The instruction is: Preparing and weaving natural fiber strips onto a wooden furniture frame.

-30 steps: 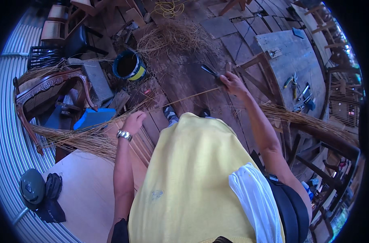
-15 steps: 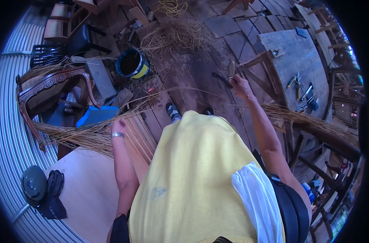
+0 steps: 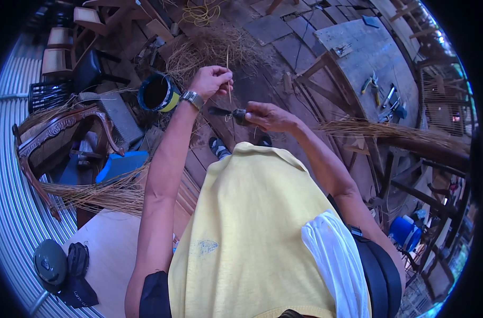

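My left hand [image 3: 212, 82], with a metal watch on the wrist, is raised ahead of my body and closed in a pinch on a thin rattan strip [image 3: 228, 55]. The strip stands nearly upright in this view. Closer to my body, my right hand [image 3: 272, 117] grips a knife [image 3: 220, 111] by its handle. Its dark blade points left, just below the strip's lower end; whether the two touch I cannot tell. A bundle of rattan strips [image 3: 101, 196] lies at the left, and another bundle [image 3: 379, 131] rests at the right.
A dark bucket [image 3: 175, 100] stands ahead to the left, beside a carved wooden chair frame [image 3: 66, 123]. Loose shavings [image 3: 209, 50] cover the floor beyond my hands. A worktable [image 3: 366, 58] at the right carries pliers [image 3: 373, 85]. A dark cap [image 3: 50, 262] lies at lower left.
My left hand has moved from beside the left bundle up to the middle, where it now holds the strip upright. My right hand has brought the knife leftward and nearer to my body.
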### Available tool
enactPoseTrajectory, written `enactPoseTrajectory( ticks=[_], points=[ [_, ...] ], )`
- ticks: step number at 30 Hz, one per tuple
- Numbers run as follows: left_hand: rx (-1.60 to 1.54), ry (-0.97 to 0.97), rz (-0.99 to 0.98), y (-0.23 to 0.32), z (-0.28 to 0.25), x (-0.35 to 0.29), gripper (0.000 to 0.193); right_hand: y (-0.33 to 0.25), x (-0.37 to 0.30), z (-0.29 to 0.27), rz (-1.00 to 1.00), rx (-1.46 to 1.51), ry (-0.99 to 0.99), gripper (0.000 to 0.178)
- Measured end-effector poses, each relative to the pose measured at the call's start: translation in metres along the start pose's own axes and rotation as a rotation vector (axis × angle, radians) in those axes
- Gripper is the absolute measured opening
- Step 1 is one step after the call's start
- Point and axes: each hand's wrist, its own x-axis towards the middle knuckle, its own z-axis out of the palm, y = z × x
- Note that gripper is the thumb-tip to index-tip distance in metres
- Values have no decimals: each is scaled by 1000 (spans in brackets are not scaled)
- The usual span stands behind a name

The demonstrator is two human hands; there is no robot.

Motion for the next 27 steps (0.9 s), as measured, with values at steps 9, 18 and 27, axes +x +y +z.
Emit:
enactPoseTrajectory(
  ticks=[9,18,27],
  points=[
    [53,85,-6,-4,16,10,17,10,4,34,-10,50,74,23],
    [109,177,-19,-27,25,-5,17,15,22,35,39,167,17,28],
    [432,615,86,-65,37,-95,32,35,43,49,128,287,206,29]
  ],
)
